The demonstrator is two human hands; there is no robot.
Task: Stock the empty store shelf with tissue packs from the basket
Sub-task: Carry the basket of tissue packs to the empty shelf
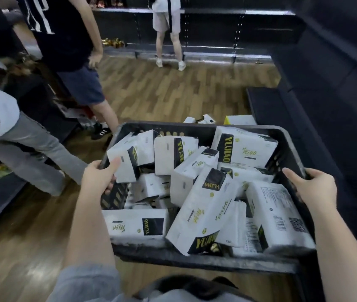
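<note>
A black plastic basket [195, 259] fills the lower middle of the head view, lifted off the floor. Several white tissue packs [208, 205] with black and yellow labels lie jumbled inside it. My left hand [100, 176] grips the basket's left rim, thumb over the top edge beside a pack. My right hand [313, 185] grips the right rim the same way. A dark shelf [269, 105] with bare boards runs along the right side, just beyond the basket.
Two people stand close on the left [73, 62] and one bends low at the left edge. Another person [168, 33] stands at the far shelving. A few small boxes [208, 119] lie on the wooden floor past the basket.
</note>
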